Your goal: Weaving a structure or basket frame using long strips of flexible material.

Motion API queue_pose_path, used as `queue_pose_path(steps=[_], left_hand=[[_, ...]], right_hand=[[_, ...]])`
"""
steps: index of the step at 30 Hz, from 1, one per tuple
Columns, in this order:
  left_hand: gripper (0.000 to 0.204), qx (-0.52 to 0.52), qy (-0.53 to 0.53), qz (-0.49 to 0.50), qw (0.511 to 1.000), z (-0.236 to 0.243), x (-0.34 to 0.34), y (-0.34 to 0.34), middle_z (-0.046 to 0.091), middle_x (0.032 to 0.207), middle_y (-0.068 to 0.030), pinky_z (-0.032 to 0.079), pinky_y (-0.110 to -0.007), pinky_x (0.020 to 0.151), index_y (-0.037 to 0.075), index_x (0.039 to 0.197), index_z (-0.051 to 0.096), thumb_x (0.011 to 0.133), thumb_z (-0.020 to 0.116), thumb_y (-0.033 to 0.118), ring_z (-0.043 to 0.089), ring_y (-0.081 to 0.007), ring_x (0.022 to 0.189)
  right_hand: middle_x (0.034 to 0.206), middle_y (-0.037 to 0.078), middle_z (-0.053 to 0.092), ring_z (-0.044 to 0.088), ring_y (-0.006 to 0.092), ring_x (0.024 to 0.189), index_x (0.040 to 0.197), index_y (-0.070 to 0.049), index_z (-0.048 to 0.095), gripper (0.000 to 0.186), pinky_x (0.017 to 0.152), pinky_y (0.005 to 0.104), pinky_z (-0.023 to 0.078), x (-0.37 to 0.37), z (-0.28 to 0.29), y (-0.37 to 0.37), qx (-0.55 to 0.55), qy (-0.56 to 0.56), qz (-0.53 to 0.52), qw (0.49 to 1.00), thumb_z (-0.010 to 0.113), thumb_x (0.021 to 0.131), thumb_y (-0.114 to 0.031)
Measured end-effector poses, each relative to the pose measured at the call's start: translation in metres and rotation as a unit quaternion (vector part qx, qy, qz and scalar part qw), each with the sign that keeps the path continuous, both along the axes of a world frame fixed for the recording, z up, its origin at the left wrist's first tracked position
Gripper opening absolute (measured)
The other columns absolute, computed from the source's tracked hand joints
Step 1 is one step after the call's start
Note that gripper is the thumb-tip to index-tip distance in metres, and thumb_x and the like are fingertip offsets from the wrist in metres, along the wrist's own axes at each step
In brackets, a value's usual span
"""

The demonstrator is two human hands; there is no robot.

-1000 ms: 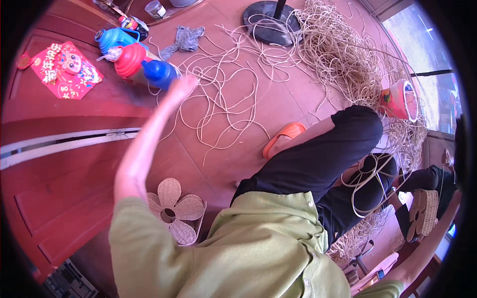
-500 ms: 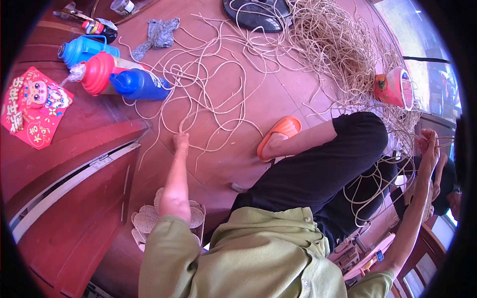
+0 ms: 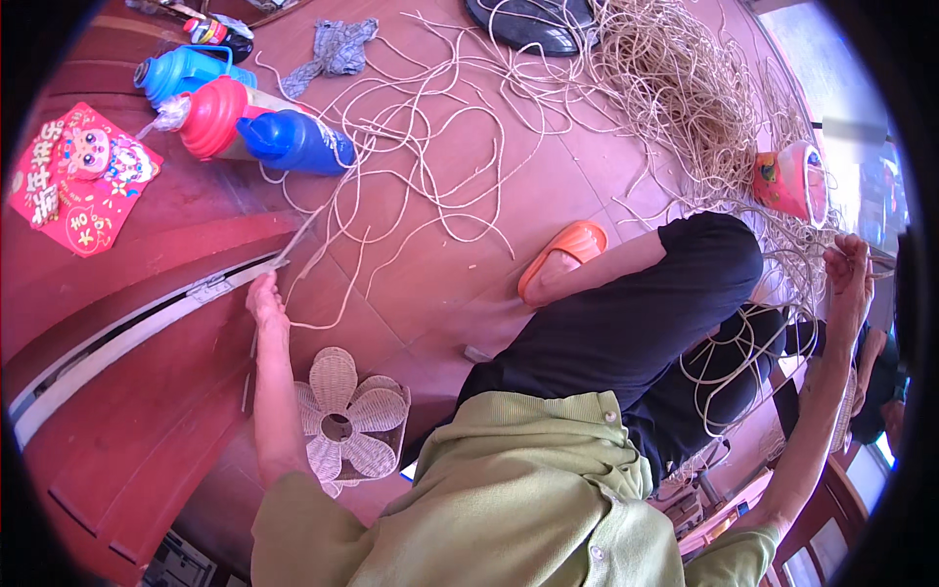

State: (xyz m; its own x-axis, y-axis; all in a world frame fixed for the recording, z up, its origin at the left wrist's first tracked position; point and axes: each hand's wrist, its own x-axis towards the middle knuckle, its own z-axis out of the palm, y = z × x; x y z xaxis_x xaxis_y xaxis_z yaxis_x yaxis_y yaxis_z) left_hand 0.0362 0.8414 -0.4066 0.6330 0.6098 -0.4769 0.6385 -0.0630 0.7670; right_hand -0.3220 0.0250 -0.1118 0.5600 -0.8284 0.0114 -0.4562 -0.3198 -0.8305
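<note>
My left hand [image 3: 267, 301] is closed on a pale cord [image 3: 311, 225] beside the red door's edge, the strand running up toward loose loops on the floor. Out at the far right, my right hand [image 3: 847, 266] has curled fingers gripping cord too. More loops [image 3: 729, 386] lie over my dark-trousered legs. A woven flower-shaped piece [image 3: 334, 382] with a centre hole sits low by my left forearm. A large tangled heap of cord [image 3: 675, 88] reaches down the upper right toward a pink bucket [image 3: 782, 186].
Blue and red flasks [image 3: 210, 117], a blue bottle [image 3: 293, 142] and a crumpled grey cloth [image 3: 333, 54] lie upper left. The red door [image 3: 137, 411] borders the left. A black round base [image 3: 533, 24] stands at the top. Another person [image 3: 871, 382] is partly visible far right.
My left hand has drawn back from among the floor cords to the door's edge, pulling a strand along. My right hand has risen to beside the bucket, holding cord.
</note>
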Motion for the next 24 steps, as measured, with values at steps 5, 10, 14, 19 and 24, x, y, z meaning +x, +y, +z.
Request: queue_pose_path(steps=[5,10,14,19,24], left_hand=[[0.019,-0.098,-0.099,-0.113,0.984,0.059,-0.022,-0.031,0.055,0.072,0.0042,0.024,-0.022,0.04,0.01,0.114,0.064,0.099,0.065,0.022,0.042,-0.0039,0.051],[0.019,-0.315,-0.24,-0.254,0.882,0.184,-0.06,-0.184,0.067,0.099,-0.0094,0.043,-0.026,0.059,0.01,0.121,0.057,0.105,0.054,0.021,0.056,-0.0133,0.071],[0.018,-0.454,-0.207,-0.365,0.786,0.206,-0.097,-0.26,0.066,0.105,-0.0106,0.047,-0.029,0.068,0.009,0.122,0.056,0.105,0.054,0.016,0.06,-0.0168,0.084],[0.013,-0.582,-0.05,-0.458,0.67,0.208,-0.152,-0.332,0.068,0.112,-0.022,0.056,-0.035,0.073,0.008,0.115,0.056,0.103,0.054,0.013,0.069,-0.0268,0.091],[0.01,-0.501,-0.005,-0.622,0.601,0.233,-0.203,-0.41,0.057,0.136,-0.0249,0.056,-0.04,0.091,0.006,0.111,0.053,0.103,0.051,0.012,0.062,-0.0327,0.121]], right_hand=[[0.127,0.012,0.067,0.069,0.0156,0.102,0.128,-0.003,0.061,0.04,0.084,0.025,0.055,-0.013,0.014,-0.037,-0.218,0.053,0.086,0.971,0.048,0.109,-0.035],[0.131,0.011,0.065,0.068,0.017,0.105,0.131,-0.001,0.059,0.047,0.092,0.029,0.052,0.055,0.011,0.014,-0.179,0.012,0.041,0.983,0.038,0.111,-0.038],[0.11,0.01,0.072,0.07,0.0144,0.086,0.124,-0.005,0.066,0.038,0.079,0.0278,0.055,0.094,0.024,0.052,-0.116,0.04,0.187,0.975,0.041,0.103,-0.026],[0.081,0.01,0.073,0.071,0.0191,0.078,0.119,-0.01,0.07,0.041,0.073,0.0362,0.053,0.082,-0.004,0.024,-0.119,0.213,0.056,0.968,0.055,0.101,-0.043],[0.093,0.012,0.073,0.072,0.0176,0.074,0.113,-0.003,0.07,0.035,0.073,0.0348,0.057,-0.002,-0.041,0.002,-0.08,0.148,-0.005,0.986,0.058,0.101,-0.033]])
